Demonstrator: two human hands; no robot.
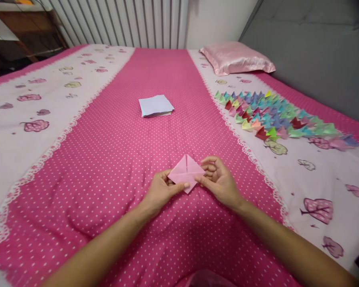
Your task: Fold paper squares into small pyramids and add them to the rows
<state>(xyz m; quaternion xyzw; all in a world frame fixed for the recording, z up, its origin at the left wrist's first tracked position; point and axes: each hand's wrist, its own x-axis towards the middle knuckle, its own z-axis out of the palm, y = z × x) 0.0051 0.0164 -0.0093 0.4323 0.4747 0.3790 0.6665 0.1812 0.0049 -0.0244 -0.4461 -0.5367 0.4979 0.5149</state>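
One sheet of pink origami paper (182, 174), folded to a diamond with a narrow slit below its upper tip, is at the lower centre of the frame. I record the left hand (161, 188) grasping its left side, thumb laid across the face near the lower tip. I record the right hand (223, 183) grasping the right side, thumb on the front, index finger raised off the paper. Beneath lies a pink polka-dot bedspread (131, 155). Above centre, I note a stack of paper squares (156, 105), pale sheet uppermost. At right, many folded paper boats (267, 120) stand in close rows. Upper right: a pink satin pillow (236, 57) near a grey headboard (311, 59).
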